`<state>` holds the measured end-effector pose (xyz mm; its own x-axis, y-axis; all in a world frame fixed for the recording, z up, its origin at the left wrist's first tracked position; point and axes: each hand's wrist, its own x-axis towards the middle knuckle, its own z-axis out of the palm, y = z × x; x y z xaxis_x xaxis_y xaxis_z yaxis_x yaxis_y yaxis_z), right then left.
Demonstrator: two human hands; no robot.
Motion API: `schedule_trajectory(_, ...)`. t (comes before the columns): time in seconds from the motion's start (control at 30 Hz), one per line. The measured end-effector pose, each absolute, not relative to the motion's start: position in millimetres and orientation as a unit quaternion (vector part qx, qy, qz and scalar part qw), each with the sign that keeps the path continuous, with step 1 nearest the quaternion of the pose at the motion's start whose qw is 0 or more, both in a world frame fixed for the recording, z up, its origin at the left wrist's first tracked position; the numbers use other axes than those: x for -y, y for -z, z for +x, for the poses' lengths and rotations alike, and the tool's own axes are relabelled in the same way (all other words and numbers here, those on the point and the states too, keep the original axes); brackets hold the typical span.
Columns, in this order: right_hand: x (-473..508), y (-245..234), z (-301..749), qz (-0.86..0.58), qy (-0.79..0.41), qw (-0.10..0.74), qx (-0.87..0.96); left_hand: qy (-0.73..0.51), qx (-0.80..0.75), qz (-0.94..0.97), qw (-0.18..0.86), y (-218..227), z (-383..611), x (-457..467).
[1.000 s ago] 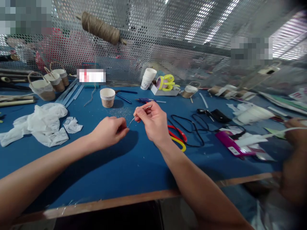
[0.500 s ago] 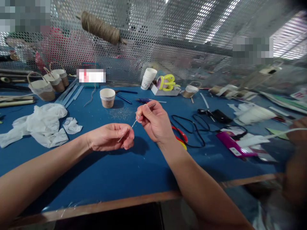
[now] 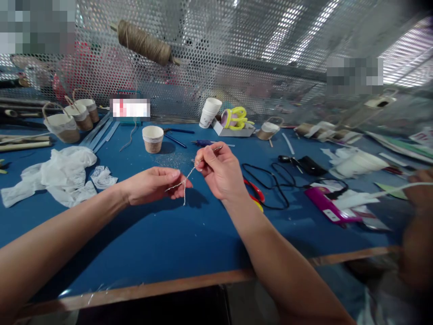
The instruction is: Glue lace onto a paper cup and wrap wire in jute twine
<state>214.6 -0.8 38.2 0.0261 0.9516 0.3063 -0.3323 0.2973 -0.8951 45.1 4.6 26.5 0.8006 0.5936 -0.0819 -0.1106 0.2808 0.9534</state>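
A thin twisted silvery-white cord (image 3: 189,174) runs between my hands, a little above the blue table. My right hand (image 3: 218,171) is closed, pinching its upper end between thumb and fingers; a slim dark metallic tip (image 3: 218,148) pokes out above the forefinger. Below the pinch the cord forks: one strand points left across the fingers, the other hangs down. At the fork, my left hand (image 3: 157,184) has its thumb and fingers curled about the strands. Just behind it stands a small burlap-and-white cup (image 3: 153,140), with silvery specks (image 3: 174,159) scattered beside it.
White lace fabric (image 3: 57,176) lies left, below several handled cups (image 3: 62,128). Pliers (image 3: 176,137), a white cup stack (image 3: 210,113) and a box with a yellow-looped item (image 3: 235,119) stand behind. Rightward are red-yellow handles (image 3: 255,192), black cable (image 3: 270,180), a purple packet (image 3: 326,205) and another person's hand (image 3: 421,187).
The strands' lower ends, lying together across my left fingers before, have spread into a fork, one now hanging down. My left hand has shifted slightly up; the right keeps its pinch.
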Motion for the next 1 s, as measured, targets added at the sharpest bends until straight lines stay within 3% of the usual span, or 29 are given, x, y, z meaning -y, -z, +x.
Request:
schedule_trajectory(0.17, 3, -40, 215, -0.292, -0.545, 0.621, 0.482, -0.18, -0.09, 0.417, 0.886, -14, 49, 4)
schedule_trajectory(0.4, 5, -42, 214, -0.293, -0.525, 0.618, 0.506, -0.208, -0.113, 0.485, 0.842, -18, 54, 11)
schedule_trajectory(0.47, 6, -41, 213, -0.324, -0.47, 0.625, 0.532, -0.218, -0.207, 0.618, 0.727, -21, 54, 9)
schedule_trajectory(0.57, 5, -36, 210, -0.394, -0.358, 0.62, 0.576, -0.244, -0.381, 0.8, 0.395, -26, 53, 5)
schedule_trajectory(0.63, 3, -33, 209, -0.418, -0.325, 0.615, 0.584, -0.249, -0.433, 0.824, 0.267, -28, 52, 2)
schedule_trajectory(0.7, 1, -31, 210, -0.406, -0.348, 0.627, 0.566, -0.235, -0.414, 0.803, 0.357, -28, 50, -2)
schedule_trajectory(0.83, -3, -32, 214, -0.346, -0.45, 0.648, 0.508, -0.213, -0.244, 0.572, 0.753, -23, 43, -9)
schedule_trajectory(0.9, -3, -34, 216, -0.327, -0.482, 0.644, 0.497, -0.188, -0.179, 0.471, 0.843, -19, 42, -9)
schedule_trajectory(1.0, -1, -37, 217, -0.305, -0.506, 0.639, 0.493, -0.18, -0.122, 0.416, 0.883, -14, 46, -2)
